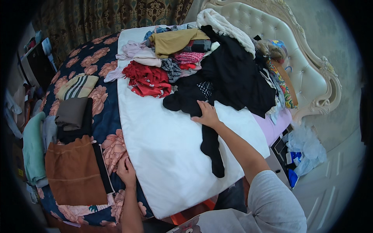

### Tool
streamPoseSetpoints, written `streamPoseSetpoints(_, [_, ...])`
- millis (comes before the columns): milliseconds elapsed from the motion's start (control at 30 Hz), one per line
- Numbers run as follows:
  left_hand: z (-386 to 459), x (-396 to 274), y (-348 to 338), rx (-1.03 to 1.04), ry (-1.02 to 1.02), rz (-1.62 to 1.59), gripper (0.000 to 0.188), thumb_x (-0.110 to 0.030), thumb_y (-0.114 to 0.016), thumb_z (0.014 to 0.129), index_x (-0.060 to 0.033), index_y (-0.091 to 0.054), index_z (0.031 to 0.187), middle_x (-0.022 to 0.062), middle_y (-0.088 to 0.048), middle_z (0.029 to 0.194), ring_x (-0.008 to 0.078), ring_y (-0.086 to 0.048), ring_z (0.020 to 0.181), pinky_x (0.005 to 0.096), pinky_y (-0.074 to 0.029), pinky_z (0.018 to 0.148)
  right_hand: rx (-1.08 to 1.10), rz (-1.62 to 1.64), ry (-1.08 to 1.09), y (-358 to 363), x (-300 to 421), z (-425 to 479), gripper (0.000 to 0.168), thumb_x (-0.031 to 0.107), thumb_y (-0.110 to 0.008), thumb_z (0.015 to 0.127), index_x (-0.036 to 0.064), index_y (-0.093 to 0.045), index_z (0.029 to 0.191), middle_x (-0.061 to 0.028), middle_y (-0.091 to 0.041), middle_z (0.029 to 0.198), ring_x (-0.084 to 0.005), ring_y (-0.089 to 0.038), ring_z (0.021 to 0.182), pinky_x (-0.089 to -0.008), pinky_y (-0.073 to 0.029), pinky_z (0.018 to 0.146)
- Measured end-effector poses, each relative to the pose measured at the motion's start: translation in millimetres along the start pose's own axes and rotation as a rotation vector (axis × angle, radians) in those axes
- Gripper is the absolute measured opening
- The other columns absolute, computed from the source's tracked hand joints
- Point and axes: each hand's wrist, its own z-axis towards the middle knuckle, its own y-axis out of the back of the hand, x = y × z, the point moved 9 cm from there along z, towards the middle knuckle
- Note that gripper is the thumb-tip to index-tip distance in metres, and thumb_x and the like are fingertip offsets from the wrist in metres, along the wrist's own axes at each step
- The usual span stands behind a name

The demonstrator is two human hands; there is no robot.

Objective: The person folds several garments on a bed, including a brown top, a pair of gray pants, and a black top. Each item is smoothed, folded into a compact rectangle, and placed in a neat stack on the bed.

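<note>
My right hand (207, 114) rests with spread fingers on a black knitted garment (192, 102), whose dark foot-like end (214, 154) trails down over the white pad (163, 145). Left of the pad's edge, my left hand (126, 171) lies on the floral bedspread (112, 145), its fingers curled; whether they pinch the cloth cannot be told. Just beyond my right hand spreads a large black garment (233, 72). A red garment (148, 78), a mustard one (174, 42) and a pink patterned one (188, 57) lie heaped behind.
Folded clothes lie at the left: a brown piece (75, 174), a grey one (71, 113), a striped cream one (77, 87) and a mint-green one (33, 148). A tufted headboard (274, 29) stands at the upper right, with plastic bags (309, 148) below it.
</note>
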Motion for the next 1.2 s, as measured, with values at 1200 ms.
streamPoseSetpoints(1200, [-148.8, -121.9, -60.0, 0.506, 0.609, -0.679, 0.023, -0.004, -0.057, 0.088, -0.0013, -0.058, 0.110, -0.0018, -0.061, 0.086, 0.0041, -0.054, 0.076, 0.0181, -0.042, 0.066, 0.397, 1.335, -0.329, 17.3, 102.5, -270.2, 0.075, 0.024, -0.070, 0.080, 0.002, -0.028, 0.138, -0.0130, -0.050, 0.126, -0.0181, -0.058, 0.101, -0.0291, -0.051, 0.075])
